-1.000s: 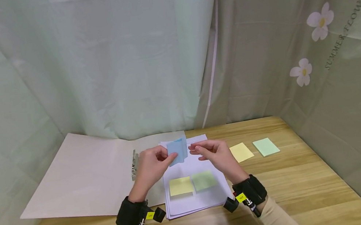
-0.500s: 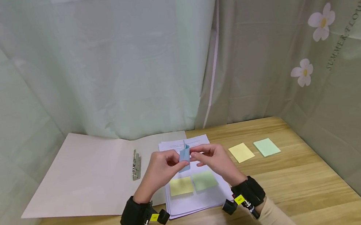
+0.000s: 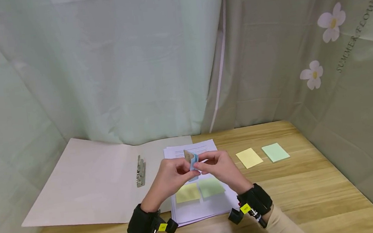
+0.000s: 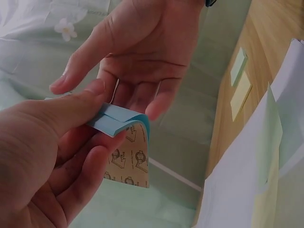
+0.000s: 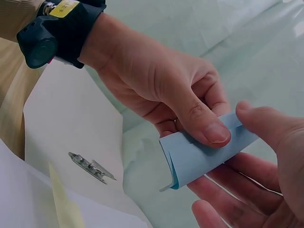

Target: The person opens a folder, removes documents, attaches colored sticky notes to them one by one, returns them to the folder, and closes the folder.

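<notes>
My left hand [image 3: 169, 177] pinches a blue sticky note pad [image 3: 193, 163] between thumb and fingers, above the stack of printed paper [image 3: 213, 208]. In the left wrist view the pad [image 4: 126, 116] is bent over, and its brown printed backing shows. My right hand [image 3: 220, 166] holds the pad's other side; in the right wrist view its thumb lies at one end of the pad [image 5: 190, 159] and its fingers are behind. On the top sheet, under the hands, a yellow sticky note [image 3: 187, 193] and a green sticky note [image 3: 211, 187] lie side by side.
An open folder [image 3: 84, 184] with a metal clip [image 3: 140, 171] lies left of the paper, partly under it. To the right, a yellow pad [image 3: 249, 158] and a green pad [image 3: 275, 152] rest on the wooden table [image 3: 304, 195]. Curtains [image 3: 139, 60] hang behind.
The blue pad has turned from nearly flat-on to bent, with its brown backing showing. My right hand, apart from it at first, now touches it. My left hand has moved slightly right.
</notes>
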